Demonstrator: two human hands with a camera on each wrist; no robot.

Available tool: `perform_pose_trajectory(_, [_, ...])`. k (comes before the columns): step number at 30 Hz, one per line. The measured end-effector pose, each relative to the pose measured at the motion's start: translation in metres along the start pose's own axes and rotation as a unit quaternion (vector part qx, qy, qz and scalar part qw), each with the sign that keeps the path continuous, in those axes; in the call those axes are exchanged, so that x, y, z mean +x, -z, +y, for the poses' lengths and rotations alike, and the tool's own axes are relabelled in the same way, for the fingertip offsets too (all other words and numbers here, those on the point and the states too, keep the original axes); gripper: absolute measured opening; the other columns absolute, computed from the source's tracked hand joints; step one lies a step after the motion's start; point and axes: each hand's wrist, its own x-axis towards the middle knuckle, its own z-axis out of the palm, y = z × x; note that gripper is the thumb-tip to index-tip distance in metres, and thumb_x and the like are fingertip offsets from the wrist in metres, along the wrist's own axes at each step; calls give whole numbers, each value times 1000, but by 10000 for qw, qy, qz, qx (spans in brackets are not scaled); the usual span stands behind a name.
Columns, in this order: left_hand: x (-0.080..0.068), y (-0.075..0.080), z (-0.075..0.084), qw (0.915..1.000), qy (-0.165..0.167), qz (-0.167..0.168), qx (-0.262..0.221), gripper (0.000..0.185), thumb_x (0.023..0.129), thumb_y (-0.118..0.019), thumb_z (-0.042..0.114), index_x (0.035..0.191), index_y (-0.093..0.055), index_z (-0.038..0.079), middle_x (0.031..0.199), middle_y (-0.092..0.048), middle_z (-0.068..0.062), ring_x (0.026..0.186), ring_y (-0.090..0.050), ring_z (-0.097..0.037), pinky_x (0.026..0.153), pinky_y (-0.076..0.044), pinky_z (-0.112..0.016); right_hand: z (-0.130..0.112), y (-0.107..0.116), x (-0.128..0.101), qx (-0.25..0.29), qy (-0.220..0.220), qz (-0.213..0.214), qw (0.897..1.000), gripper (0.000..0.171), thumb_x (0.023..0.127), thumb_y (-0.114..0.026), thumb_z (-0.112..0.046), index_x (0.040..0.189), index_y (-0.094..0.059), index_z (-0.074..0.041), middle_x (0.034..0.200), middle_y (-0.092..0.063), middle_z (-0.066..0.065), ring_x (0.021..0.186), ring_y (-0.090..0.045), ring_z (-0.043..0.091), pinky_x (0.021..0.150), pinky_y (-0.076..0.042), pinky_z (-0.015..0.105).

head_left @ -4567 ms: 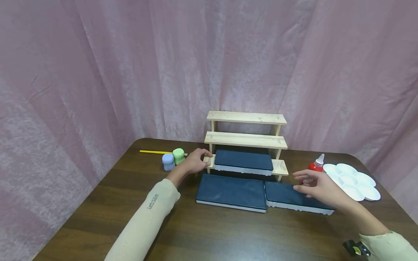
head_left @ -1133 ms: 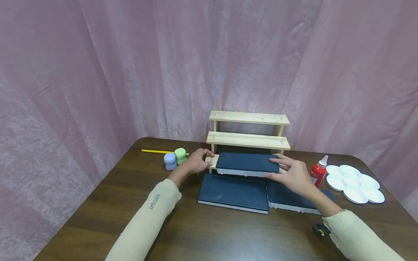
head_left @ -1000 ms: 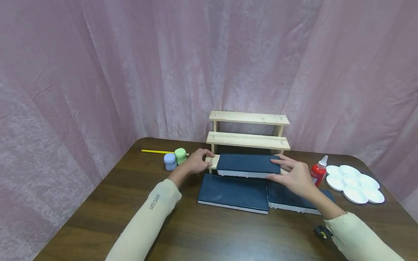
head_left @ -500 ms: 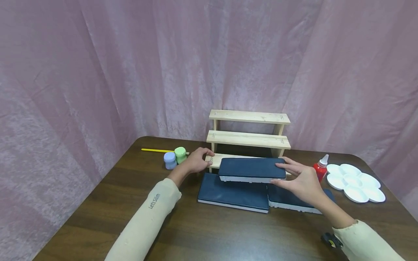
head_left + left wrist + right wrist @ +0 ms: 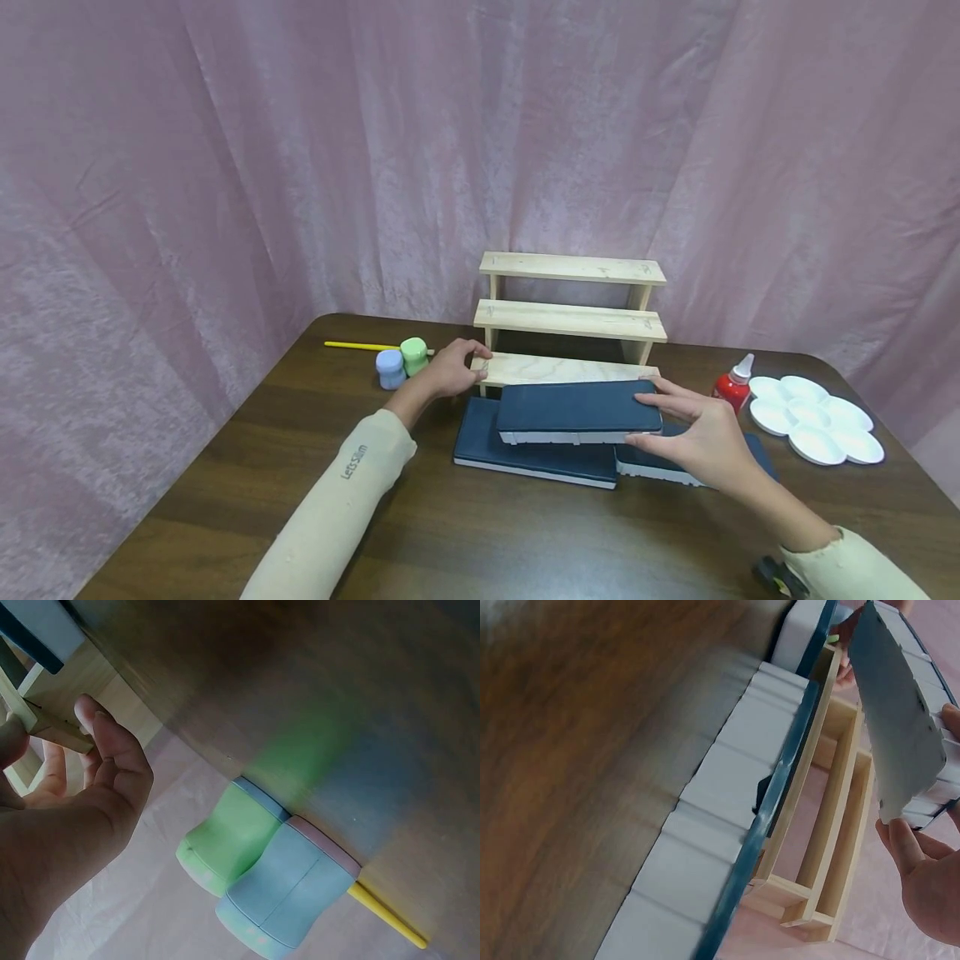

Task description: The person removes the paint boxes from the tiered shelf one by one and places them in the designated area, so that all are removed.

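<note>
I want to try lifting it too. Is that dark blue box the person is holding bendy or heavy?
Probably stiff: the dark blue box stays flat though the right hand grips only one end. Likely light for its size, as one hand holds it above the table. It could tip, being held so far off centre.

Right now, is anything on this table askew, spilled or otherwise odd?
Nothing is spilled or damaged. One dark blue case is off the wooden rack, gripped at its end by the right hand above two like cases on the table. The left hand holds the rack's lowest shelf. The red bottle stands upright.
</note>
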Motion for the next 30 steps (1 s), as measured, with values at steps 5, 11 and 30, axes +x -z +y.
perform_pose_trajectory(5, [1, -1, 0, 10000, -6, 34, 22, 27, 92, -69, 18, 118, -67, 14, 133, -53, -15, 126, -49, -34, 106, -37, -48, -8, 1, -6, 26, 85, -18, 10000, 48, 70, -92, -20, 113, -75, -8, 132, -61, 18, 98, -70, 36, 72, -58, 31])
perform_pose_trajectory(11, [0, -1, -1, 10000, 0, 65, -37, 27, 92, -69, 18, 119, -67, 14, 132, -53, -15, 125, -50, -33, 106, -38, -46, -14, -3, -15, 79, 139, -4, 9999, 48, 66, -94, -22, 111, -77, -12, 130, -64, 12, 98, -71, 30, 75, -54, 18])
perform_pose_trajectory(30, [-3, 1, 2, 9998, -155, 35, -80, 26, 92, -67, 16, 118, -66, 12, 132, -53, -17, 127, -48, -36, 105, -38, -48, -39, -17, -34, 459, 235, -228, 9984, 49, 64, -95, -25, 109, -77, -17, 128, -67, 2, 116, -63, 16, 82, -51, 16])
